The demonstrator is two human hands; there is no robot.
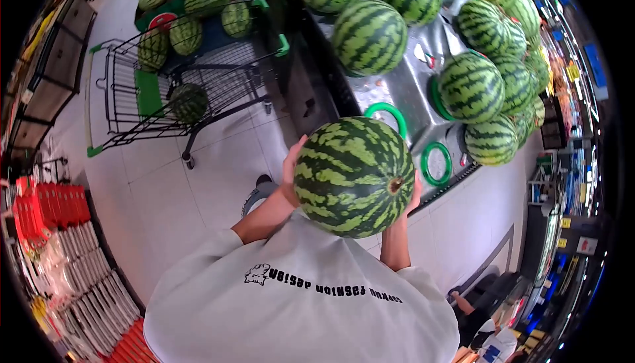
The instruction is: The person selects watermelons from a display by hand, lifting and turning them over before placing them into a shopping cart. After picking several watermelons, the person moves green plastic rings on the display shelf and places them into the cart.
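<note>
Hands, left hand (290,171) and right hand (415,194), grip opposite sides of a round, green-striped watermelon (350,178) at frame center, near a silver metal desk (400,88) bearing bright-green rings (424,164) and more striped watermelons (471,86), upper right; a black wire shopping cart with green trim (149,94) stands upper left.

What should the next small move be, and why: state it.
Probably ease the held watermelon rightward, toward the fully visible green ring near the metal display's edge: the left hand and right hand clasp the melon's sides, and that ring, close by, bears no melon.
</note>
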